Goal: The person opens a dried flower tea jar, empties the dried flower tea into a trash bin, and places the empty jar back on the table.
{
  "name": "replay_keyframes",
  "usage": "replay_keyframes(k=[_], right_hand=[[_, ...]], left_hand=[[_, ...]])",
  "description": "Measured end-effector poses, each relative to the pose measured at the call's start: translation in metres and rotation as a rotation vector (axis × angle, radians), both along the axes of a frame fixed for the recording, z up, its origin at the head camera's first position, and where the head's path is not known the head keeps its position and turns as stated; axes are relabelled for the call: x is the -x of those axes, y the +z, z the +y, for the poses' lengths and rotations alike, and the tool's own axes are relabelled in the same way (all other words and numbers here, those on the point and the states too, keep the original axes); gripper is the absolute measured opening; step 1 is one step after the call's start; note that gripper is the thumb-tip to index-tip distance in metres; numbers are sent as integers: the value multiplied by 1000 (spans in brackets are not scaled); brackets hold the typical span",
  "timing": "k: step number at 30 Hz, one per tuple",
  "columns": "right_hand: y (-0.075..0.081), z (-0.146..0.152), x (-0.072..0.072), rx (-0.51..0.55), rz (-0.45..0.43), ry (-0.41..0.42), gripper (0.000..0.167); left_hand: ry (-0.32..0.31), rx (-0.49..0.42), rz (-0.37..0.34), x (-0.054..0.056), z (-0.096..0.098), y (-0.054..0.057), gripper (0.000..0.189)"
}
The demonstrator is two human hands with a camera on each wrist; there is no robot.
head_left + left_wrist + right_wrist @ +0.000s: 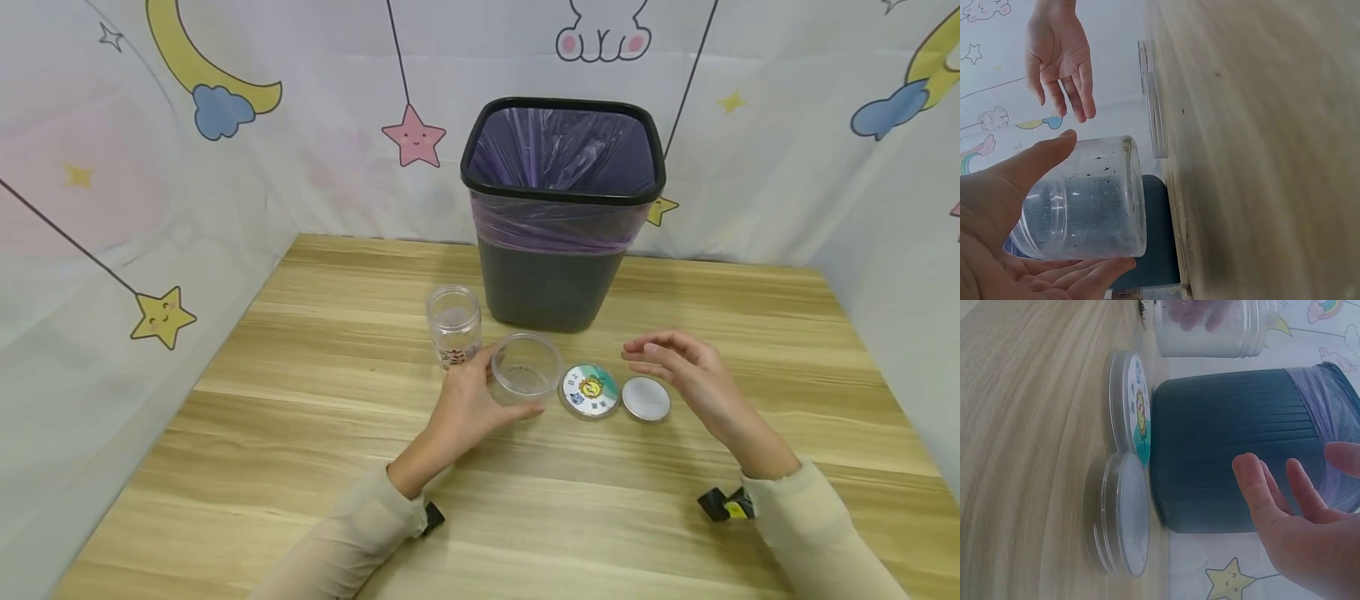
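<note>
My left hand grips a clear plastic jar, thumb on its near side and fingers on the far side. In the left wrist view the same jar is upright, its base slightly off the table, with small dark specks on its wall. A second clear jar, printed near its base, stands just beyond that hand. To the right lie a round lid with a yellow flower picture and a plain white lid, side by side. My right hand hovers above the white lid, fingers loosely extended, holding nothing.
A dark bin with a purple liner bag stands at the back of the wooden table, its top open. Patterned white cloth hangs behind and along both sides. Black straps are on the wrists.
</note>
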State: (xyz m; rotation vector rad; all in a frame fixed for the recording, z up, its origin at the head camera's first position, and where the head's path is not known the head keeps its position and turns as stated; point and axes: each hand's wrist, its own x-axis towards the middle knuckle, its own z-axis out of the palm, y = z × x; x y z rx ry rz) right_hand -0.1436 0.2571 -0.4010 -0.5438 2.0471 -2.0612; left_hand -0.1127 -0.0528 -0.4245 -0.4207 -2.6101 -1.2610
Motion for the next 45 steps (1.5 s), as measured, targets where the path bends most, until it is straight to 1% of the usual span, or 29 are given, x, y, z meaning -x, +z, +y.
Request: replay_keyframes(k=[3, 9, 13, 16, 24, 28, 32, 40, 45], right_hand=[[-2, 1, -1, -11, -7, 7, 32], [-7, 1, -2, -16, -23, 18, 31], [-9, 1, -4, -29, -19, 27, 33], [-10, -1, -5, -44, -22, 31, 35], [-12, -4, -8, -65, -25, 13, 35], [-13, -5, -8, -50, -27, 15, 33], [-16, -5, -11, -24, -32, 19, 32], [-19, -3, -15, -30, -46, 25, 33], [-20, 1, -16, -39, -49, 36, 33]], left_hand=[[-3, 9, -28, 1, -1, -1, 92], [-11, 15, -30, 3, -3, -5, 92], [-19, 0, -39, 3, -3, -7, 92], [-29, -12, -55, 2, -3, -8, 92], [-18, 21, -104, -1, -4, -7, 93], [-20, 28, -126, -2, -4, -6, 94], [-37, 42, -146, -4, -5, -6, 93], [-60, 72, -185, -10, -6, -5, 86], [-79, 72, -212, -11, -6, -5, 80]])
